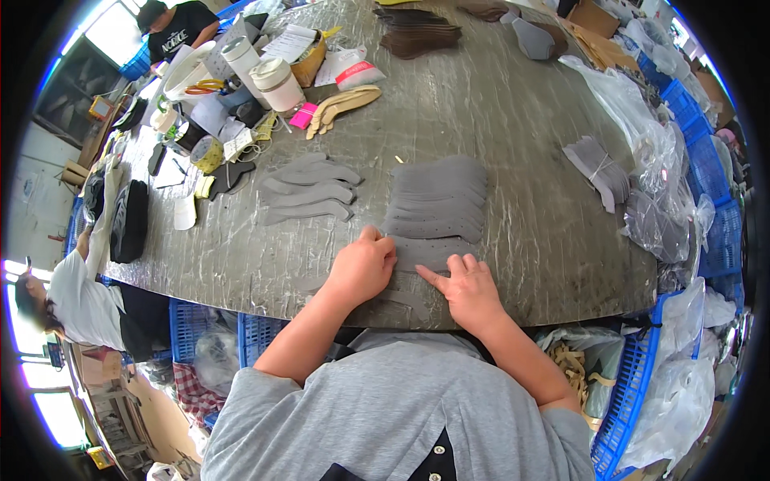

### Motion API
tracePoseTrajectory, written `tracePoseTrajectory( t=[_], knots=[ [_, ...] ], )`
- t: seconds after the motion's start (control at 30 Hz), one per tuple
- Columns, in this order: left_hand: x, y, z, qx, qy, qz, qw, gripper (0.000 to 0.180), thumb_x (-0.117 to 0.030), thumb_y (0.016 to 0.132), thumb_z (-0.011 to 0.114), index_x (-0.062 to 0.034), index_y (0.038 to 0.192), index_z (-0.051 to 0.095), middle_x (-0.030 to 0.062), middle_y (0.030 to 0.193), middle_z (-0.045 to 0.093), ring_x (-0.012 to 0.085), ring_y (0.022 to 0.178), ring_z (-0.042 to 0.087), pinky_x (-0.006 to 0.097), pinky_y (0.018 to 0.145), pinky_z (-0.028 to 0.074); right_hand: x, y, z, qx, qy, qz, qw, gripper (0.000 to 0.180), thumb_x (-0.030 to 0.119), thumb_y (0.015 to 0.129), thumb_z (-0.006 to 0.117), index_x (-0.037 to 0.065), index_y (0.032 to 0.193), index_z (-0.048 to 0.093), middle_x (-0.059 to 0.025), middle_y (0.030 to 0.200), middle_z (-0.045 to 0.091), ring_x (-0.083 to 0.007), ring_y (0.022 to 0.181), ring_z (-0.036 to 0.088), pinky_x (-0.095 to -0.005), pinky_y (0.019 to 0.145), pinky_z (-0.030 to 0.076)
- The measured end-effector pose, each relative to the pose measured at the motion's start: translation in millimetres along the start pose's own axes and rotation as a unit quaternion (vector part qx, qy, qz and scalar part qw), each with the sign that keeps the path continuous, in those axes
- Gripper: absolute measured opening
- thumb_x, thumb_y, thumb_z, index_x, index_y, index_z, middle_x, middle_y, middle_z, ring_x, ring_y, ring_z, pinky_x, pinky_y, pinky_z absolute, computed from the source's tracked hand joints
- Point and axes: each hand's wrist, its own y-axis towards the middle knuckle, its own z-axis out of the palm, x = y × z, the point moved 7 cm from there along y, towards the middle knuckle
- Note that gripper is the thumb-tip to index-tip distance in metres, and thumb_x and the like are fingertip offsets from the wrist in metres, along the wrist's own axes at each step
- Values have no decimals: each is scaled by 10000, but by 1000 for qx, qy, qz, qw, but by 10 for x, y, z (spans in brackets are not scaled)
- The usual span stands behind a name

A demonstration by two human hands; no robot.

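Note:
My left hand [362, 267] rests knuckles-up on the grey worktable [529, 216], fingers curled onto the near edge of a flat grey cut piece [425, 252]. My right hand [468, 290] lies beside it, index finger stretched out and pressing the same piece. Just beyond, a fanned row of overlapping grey perforated pieces [437, 200] lies flat. To their left sit several curved grey strips [309, 192]. Another grey piece [401, 298] lies partly hidden under my hands near the table edge.
Glue tubs [277, 84], tape rolls, scissors, papers and tan cut pieces [345, 104] crowd the far left. A tied grey bundle [600, 170] and clear plastic bags [650, 160] lie at right. Blue crates [626, 393] ring the table. Other people sit at left [76, 301] and far end [180, 28].

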Motion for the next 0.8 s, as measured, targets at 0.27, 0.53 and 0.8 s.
tracePoseTrajectory(
  t=[0.27,0.53,0.8],
  knots=[
    [1036,-40,-849,-153,-214,-134,956,372,-20,781,717,-26,1135,602,41,769,657,152,669,585,299,665,479,-96,-102,-126,-201,266,51,941,376,-121,718,604,80,1028,675,-98,948,526,-290,873,552,-379,747,484],
    [433,-59,-901,-101,-144,-40,984,662,-276,814,766,-85,1366,455,156,1221,586,273,902,633,391,805,524,144,251,-339,-176,473,57,861,184,-21,774,691,19,953,676,-115,882,624,-252,750,623,-351,655,496],
    [-906,-95,-387,-99,-54,248,962,1059,-763,701,471,40,1385,384,192,1186,550,348,1008,562,401,816,517,148,336,-403,-123,524,75,840,97,17,819,608,-30,899,636,-113,791,642,-182,688,610,-309,620,481]
  ],
)
